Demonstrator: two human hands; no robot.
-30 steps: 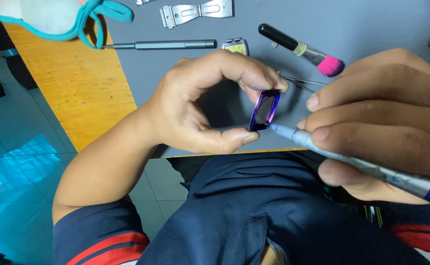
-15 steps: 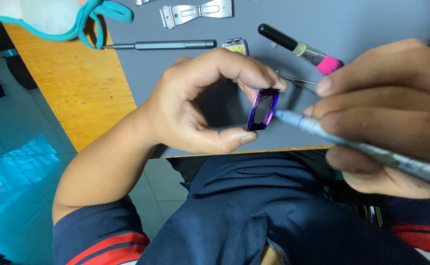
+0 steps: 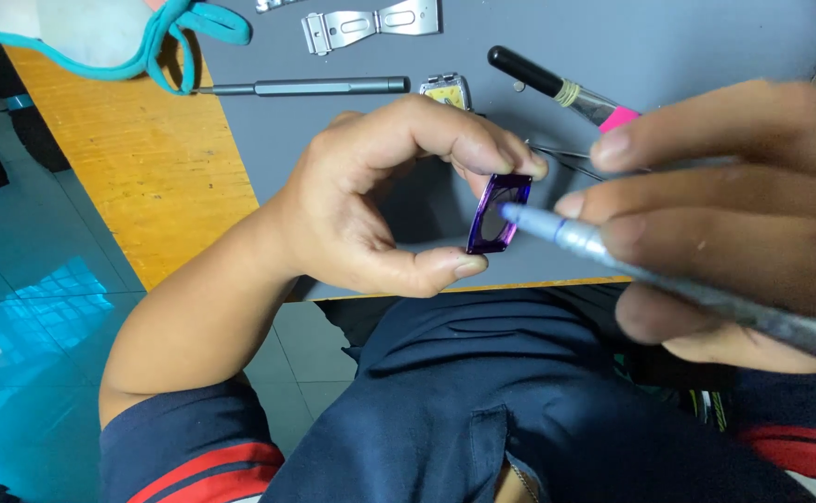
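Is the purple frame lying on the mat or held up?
Held up. The left hand pinches the purple frame between thumb and forefinger, clear of the grey mat; the silver tool tip meets its opening.

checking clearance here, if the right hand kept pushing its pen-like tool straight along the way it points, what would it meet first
The right hand aims its silver tool up-left, and the tip already sits at the purple rectangular frame pinched in the left hand. The frame comes first, then probably the left fingers; depth is unclear.

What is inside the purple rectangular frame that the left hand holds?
The tip of a silver tool in the right hand reaches the purple frame opening. The inside looks dark; whether it holds anything cannot be seen.
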